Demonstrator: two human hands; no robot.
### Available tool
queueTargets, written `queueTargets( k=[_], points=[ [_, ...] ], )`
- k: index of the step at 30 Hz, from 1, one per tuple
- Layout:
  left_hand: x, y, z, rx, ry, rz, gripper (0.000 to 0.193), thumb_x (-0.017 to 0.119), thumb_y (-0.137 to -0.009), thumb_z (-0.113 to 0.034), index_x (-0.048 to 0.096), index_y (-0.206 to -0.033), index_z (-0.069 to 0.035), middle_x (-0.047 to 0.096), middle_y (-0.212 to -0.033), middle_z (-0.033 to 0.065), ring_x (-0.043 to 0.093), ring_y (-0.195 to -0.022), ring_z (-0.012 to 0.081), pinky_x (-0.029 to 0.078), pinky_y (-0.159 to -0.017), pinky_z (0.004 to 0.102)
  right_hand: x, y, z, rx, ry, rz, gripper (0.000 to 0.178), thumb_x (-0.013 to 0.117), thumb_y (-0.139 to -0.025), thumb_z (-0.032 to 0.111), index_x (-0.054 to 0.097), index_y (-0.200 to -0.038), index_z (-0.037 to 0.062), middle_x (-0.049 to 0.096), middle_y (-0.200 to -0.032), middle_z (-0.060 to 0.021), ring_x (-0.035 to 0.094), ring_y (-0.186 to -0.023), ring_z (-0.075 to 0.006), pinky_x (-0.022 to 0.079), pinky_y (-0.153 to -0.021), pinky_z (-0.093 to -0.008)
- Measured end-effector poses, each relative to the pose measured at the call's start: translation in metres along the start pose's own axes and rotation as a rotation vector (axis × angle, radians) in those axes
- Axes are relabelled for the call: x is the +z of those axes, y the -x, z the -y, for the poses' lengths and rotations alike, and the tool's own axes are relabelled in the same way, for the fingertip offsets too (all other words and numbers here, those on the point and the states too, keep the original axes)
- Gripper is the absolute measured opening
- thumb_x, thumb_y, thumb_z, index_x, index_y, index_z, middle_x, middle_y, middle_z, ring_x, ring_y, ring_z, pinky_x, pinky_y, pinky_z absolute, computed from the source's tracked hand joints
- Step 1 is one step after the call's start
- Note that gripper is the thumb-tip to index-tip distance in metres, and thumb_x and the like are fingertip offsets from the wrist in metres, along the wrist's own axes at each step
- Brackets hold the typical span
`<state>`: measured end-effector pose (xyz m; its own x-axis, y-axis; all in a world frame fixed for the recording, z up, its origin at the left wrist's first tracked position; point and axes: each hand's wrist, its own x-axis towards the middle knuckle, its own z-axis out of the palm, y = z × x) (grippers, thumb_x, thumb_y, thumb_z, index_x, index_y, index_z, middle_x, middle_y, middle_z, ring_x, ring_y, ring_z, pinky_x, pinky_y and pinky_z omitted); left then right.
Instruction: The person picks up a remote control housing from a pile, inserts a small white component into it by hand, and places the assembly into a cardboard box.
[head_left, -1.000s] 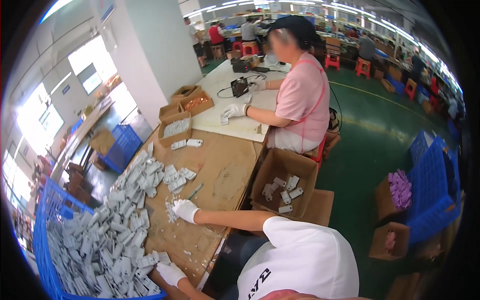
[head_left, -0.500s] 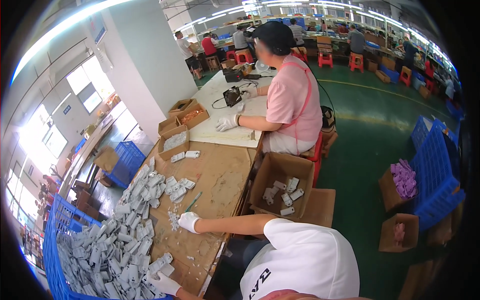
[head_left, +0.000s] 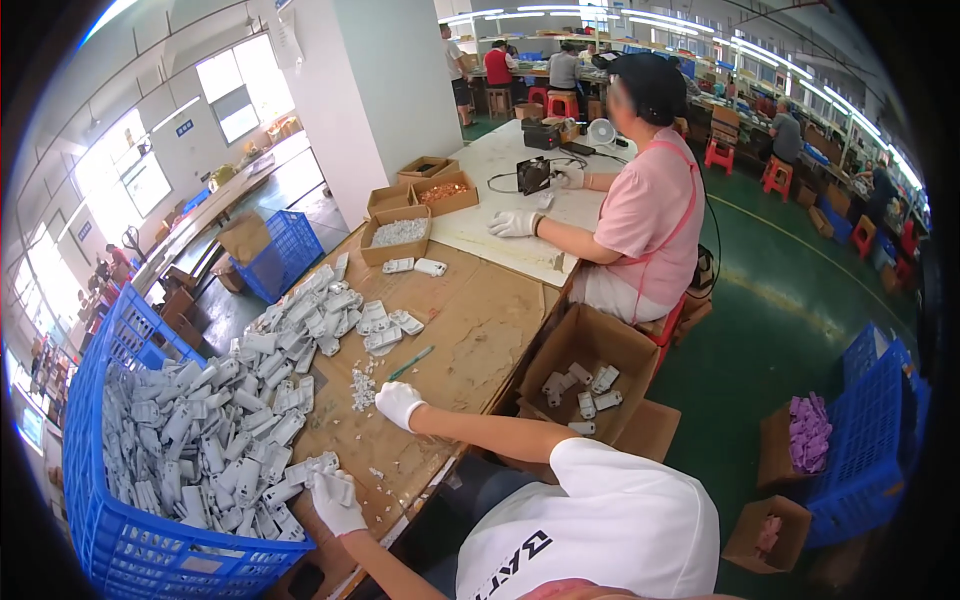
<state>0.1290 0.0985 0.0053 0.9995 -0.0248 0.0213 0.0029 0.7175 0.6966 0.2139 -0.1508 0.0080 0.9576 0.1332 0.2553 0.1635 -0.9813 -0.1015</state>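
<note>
A pale casing (head_left: 341, 488) is sitting in the grasping fingers of the left hand (head_left: 335, 508), beside the heap (head_left: 215, 425). The right hand (head_left: 400, 404) is resting near white bits (head_left: 363, 388); whether its curled fingers are holding anything, I cannot tell. Cardboard (head_left: 468, 322) is offering room beyond the pen (head_left: 410, 363), toward its right-hand edge.

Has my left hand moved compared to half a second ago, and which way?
Yes: judged against the blue crate of white parts, your left hand has moved to the right, away from the crate.
</note>
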Motion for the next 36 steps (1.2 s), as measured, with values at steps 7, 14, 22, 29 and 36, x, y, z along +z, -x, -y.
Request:
queueTargets(
  k=[7,14,22,29,36],
  points=[
    [0.061,0.017,0.033,-0.152,-0.445,-0.157,0.035,0.051,-0.079,0.003,0.056,-0.112,-0.007,0.062,-0.096,0.0094,0.064,-0.080,0.0218,0.055,-0.066,0.0356,-0.048,0.047,0.030,-0.153,-1.066,-0.164,0.011,0.063,-0.081,0.013,0.064,-0.090,0.0064,0.065,-0.083,-0.0137,0.067,-0.080,-0.0279,0.052,-0.071,-0.0398],
    [0.073,0.019,0.047,0.290,-1.038,-0.101,0.028,0.068,-0.083,-0.009,0.063,-0.109,0.000,0.069,-0.099,0.0116,0.066,-0.089,0.0178,0.053,-0.075,0.0327,-0.053,0.080,0.059,-0.187,-0.871,-0.376,0.004,0.064,-0.084,0.009,0.064,-0.087,0.0064,0.059,-0.090,-0.0112,0.061,-0.088,-0.0310,0.049,-0.079,-0.0397],
    [0.091,0.032,0.045,0.261,-1.280,-0.306,0.021,0.071,-0.083,-0.016,0.061,-0.084,0.002,0.065,-0.071,0.0101,0.057,-0.065,0.0130,0.048,-0.062,0.0327,-0.051,0.083,0.059,-0.170,-0.943,-0.314,0.006,0.066,-0.082,0.009,0.066,-0.087,0.0060,0.058,-0.091,-0.0108,0.060,-0.091,-0.0313,0.049,-0.081,-0.0398],
    [0.104,0.039,0.038,0.191,-1.386,-0.312,0.019,0.072,-0.080,-0.014,0.064,-0.091,-0.001,0.067,-0.077,0.0163,0.066,-0.070,0.0239,0.051,-0.066,0.0375,-0.059,0.083,0.059,-0.059,-0.975,-0.273,0.005,0.066,-0.081,0.010,0.066,-0.084,0.0076,0.058,-0.096,-0.0099,0.059,-0.091,-0.0330,0.049,-0.081,-0.0420],
    [0.098,0.037,0.038,0.243,-1.405,-0.189,0.019,0.070,-0.079,-0.011,0.066,-0.095,-0.003,0.068,-0.077,0.0183,0.069,-0.071,0.0303,0.052,-0.066,0.0395,-0.054,0.072,0.035,-0.088,-1.120,0.209,0.024,0.062,-0.087,0.017,0.067,-0.107,0.0046,0.072,-0.097,-0.0153,0.069,-0.094,-0.0283,0.052,-0.086,-0.0368]
  ],
)
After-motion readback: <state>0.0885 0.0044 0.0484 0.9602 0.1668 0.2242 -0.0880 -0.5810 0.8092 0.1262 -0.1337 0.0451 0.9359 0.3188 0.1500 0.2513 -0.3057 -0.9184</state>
